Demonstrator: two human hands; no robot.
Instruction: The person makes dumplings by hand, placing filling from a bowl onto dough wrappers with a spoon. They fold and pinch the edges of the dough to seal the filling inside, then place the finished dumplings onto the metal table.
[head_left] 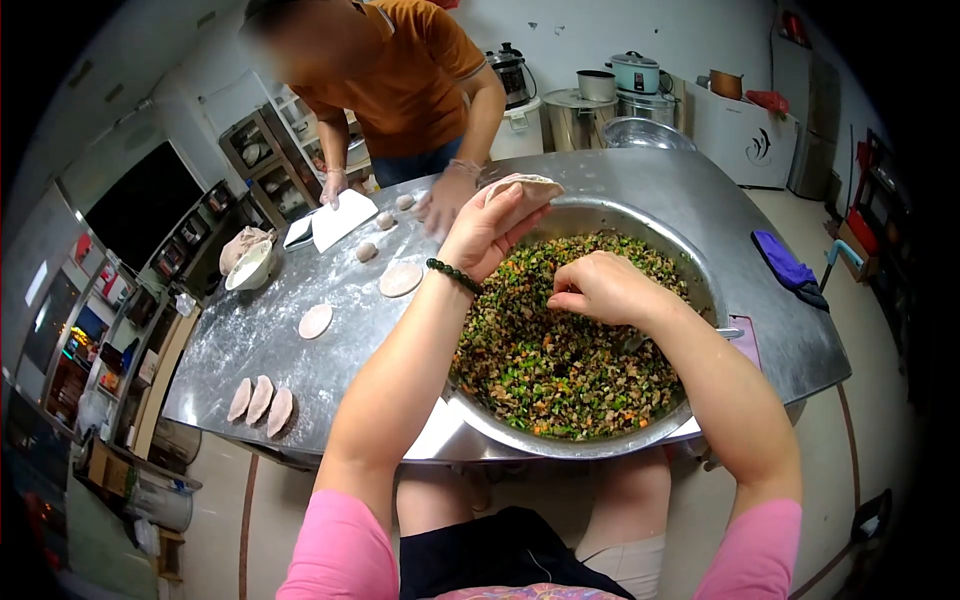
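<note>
My left hand (487,228) is raised over the far left rim of the big metal bowl (712,270), its fingers curled around a pale dough wrapper (525,193). The wrapper looks folded; what lies inside it is hidden. Over the chopped filling (560,370), flecked green, orange and brown, my right hand (605,288) has its fingers drawn together. Whatever they may hold cannot be made out. Two flat dough rounds, a nearer one (316,321) and a farther one (401,280), lie left of my left forearm. Three shaped dumplings (260,401) rest near the table's left front corner.
Across the floury metal table (250,325), a person in an orange shirt (410,80) holds a white flat blade (345,220) beside several dough balls (366,251). A white bowl (250,267) and dough lump (243,243) stand left. A purple cloth item (785,262) lies at the right edge.
</note>
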